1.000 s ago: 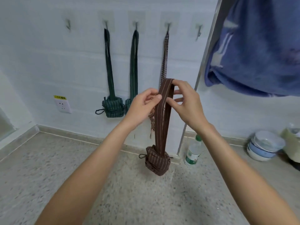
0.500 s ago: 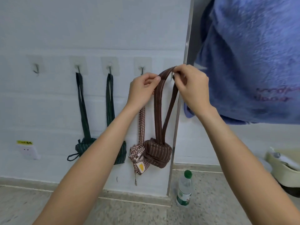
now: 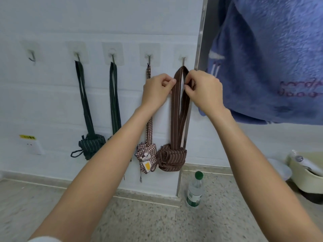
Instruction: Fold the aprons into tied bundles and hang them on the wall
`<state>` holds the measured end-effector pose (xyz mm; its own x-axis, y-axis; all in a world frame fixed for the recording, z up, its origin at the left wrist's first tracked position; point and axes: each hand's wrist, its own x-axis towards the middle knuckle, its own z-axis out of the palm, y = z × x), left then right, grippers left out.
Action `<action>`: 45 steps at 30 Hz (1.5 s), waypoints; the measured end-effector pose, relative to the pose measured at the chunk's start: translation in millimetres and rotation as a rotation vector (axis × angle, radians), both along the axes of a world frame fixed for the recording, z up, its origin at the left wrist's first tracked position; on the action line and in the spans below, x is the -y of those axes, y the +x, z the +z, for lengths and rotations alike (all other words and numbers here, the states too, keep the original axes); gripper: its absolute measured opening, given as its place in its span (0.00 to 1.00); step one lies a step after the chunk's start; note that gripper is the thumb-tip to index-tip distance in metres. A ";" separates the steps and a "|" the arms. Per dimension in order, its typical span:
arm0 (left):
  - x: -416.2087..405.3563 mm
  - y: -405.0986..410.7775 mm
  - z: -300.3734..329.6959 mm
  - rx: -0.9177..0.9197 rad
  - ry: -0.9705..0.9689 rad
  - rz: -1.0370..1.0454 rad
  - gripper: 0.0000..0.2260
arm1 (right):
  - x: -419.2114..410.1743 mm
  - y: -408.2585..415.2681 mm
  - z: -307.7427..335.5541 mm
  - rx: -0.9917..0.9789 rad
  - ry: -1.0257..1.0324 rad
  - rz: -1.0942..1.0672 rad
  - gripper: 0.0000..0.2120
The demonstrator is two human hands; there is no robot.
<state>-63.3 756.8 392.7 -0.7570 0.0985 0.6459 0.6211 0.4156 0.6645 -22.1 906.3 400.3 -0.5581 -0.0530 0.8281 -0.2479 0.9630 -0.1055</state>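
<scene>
A white tiled wall (image 3: 52, 105) carries a row of five adhesive hooks. The leftmost hook (image 3: 32, 55) is bare; two dark green striped bundles (image 3: 91, 144) and a brown checked bundle (image 3: 146, 157) hang from the next three. To the right a blue towel (image 3: 272, 56) hangs beside a metal corner strip (image 3: 201, 37), and a green-capped bottle (image 3: 194, 190) stands on the speckled floor (image 3: 148, 222) below; a cream basin (image 3: 305, 173) is cut off at the right edge.

The brown striped apron bundle (image 3: 172, 158) hangs vertically, knot lowermost, just beside the checked one and touching it. Its strap loop (image 3: 176, 105) runs straight up, the top at the fifth hook (image 3: 183, 60); whether it sits on the hook is hard to tell. The left hand (image 3: 157, 89) pinches the loop's left band, the right hand (image 3: 203, 88) pinches the right band, both with fingers curled. The left forearm hides most of the second green bundle.
</scene>
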 end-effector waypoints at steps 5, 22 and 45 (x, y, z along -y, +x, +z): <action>9.7 27.3 -39.1 -0.049 0.055 -0.007 0.07 | -8.6 12.0 -53.3 0.155 -0.134 0.295 0.08; 8.7 70.8 -203.6 0.451 0.037 0.069 0.18 | -4.9 43.5 -229.4 0.550 -0.772 0.312 0.18; 13.8 106.3 -202.2 0.375 0.107 0.193 0.14 | -1.8 64.4 -215.3 0.394 -0.516 0.283 0.20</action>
